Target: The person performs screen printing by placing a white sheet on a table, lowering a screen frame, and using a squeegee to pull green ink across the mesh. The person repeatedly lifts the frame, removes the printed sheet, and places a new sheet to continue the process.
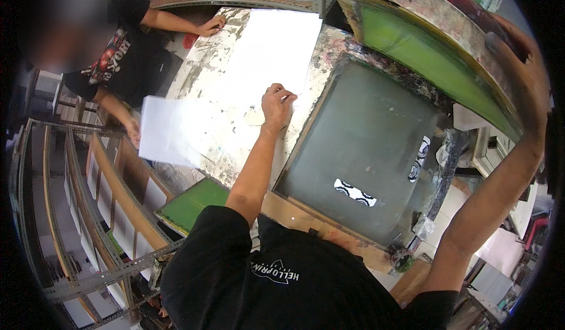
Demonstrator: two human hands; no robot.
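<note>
My left hand [276, 107] is over the white paper stack [282, 41], near its right edge. Its fingers are bent and pinched together; overexposure hides whatever may be between them. To the right, my raised right hand [525, 65] grips the outer edge of a tilted screen-printing frame [465, 53] with green mesh [406, 41]. A dark red strip [465, 3] shows beside that hand. Below the lifted frame lies a grey glass-like printing bed [359, 130]. Two small white strips with black curved patterns rest on it, one near the front [355, 193] and one on the right [419, 158].
Across the paint-stained table [220, 147], a co-worker in a dark shirt holds a white sheet [168, 131]; their other hand [212, 26] is near the stack. A metal drying rack [112, 200] with sheets stands at left. A green screen [197, 203] lies beside the table.
</note>
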